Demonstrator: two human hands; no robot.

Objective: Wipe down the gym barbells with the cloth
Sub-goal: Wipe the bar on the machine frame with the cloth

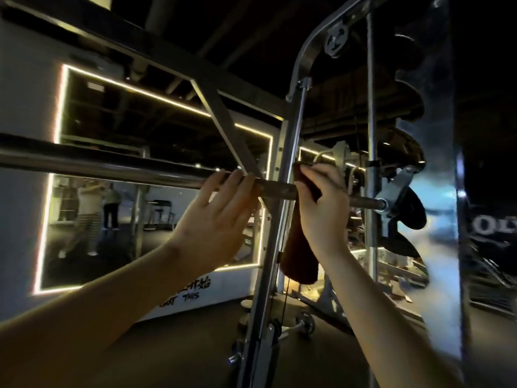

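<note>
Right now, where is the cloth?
Head view, right of centre: the cloth hangs over the barbell, held against it by the right hand, just right of the left hand.

Two bare forearms come in from the near edge, one at the left and one at the right, uncovered to the wrists. The left hand (215,219) and right hand (323,211) are ungloved, with rounded fingernails catching the dim light.
</note>
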